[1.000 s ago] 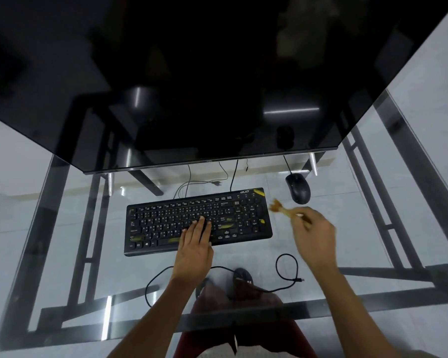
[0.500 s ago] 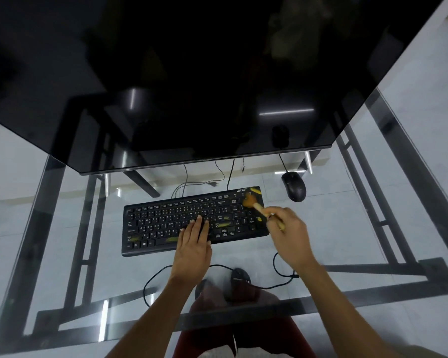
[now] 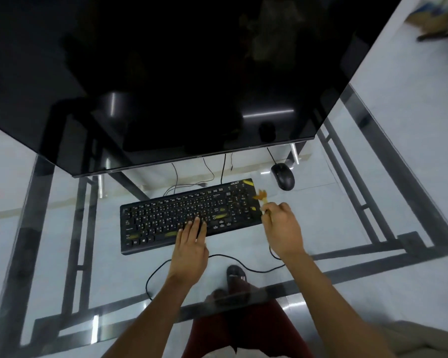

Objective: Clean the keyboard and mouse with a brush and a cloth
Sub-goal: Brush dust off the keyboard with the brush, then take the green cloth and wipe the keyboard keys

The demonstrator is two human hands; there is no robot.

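A clear glass tabletop point(image 3: 373, 208) with a smooth, reflective surface sits on a dark metal frame point(image 3: 388, 161) that shows through it. On the glass lies a black keyboard point(image 3: 166, 218) of matt plastic, with white printed legends and patches of dull yellow on some keys. A black mouse point(image 3: 283, 176) beside it has a smooth plastic shell with a soft sheen. The large monitor point(image 3: 166, 73) has a glossy black screen that mirrors ceiling lights. The brush point(image 3: 260, 197) has tan bristles that look soft and frayed. Thin black cables point(image 3: 246, 267) look rubbery. Dark red cloth point(image 3: 212, 332) covers the person's lap.
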